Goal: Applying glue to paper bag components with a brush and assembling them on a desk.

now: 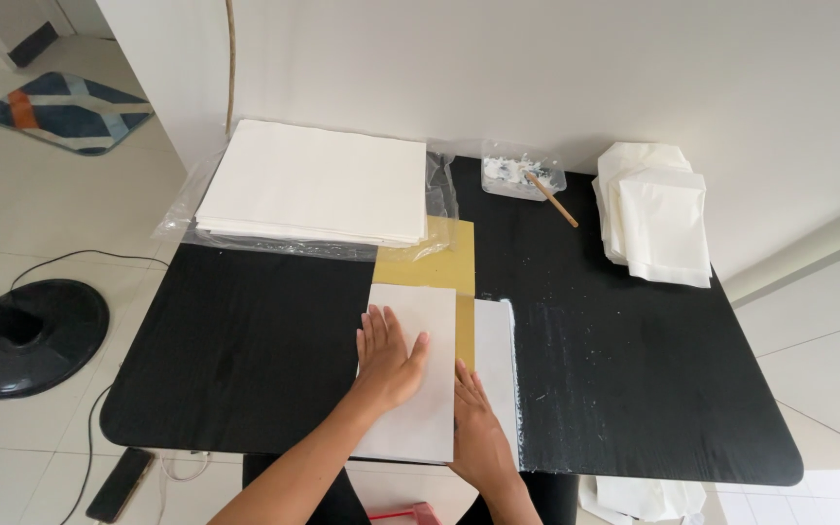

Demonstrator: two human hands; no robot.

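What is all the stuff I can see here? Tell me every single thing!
Table: one, black, fills the middle.
Folded sheet: one, white, near table edge, under both hands.
Board: one, yellow, beneath the folded sheet.
Big paper stack: one, white, back left on clear plastic.
Small folded pile: one, white, back right.
Tub: one, clear, holds white paste, back middle.
Stick: one, wooden, leaning out of the tub.
Fan base: one, black, floor at left.
Mat: one, blue with orange, floor far left.
Phone: one, dark, floor bottom left.
Left hand: flat on the sheet.
Right hand: flat at the sheet's right edge.
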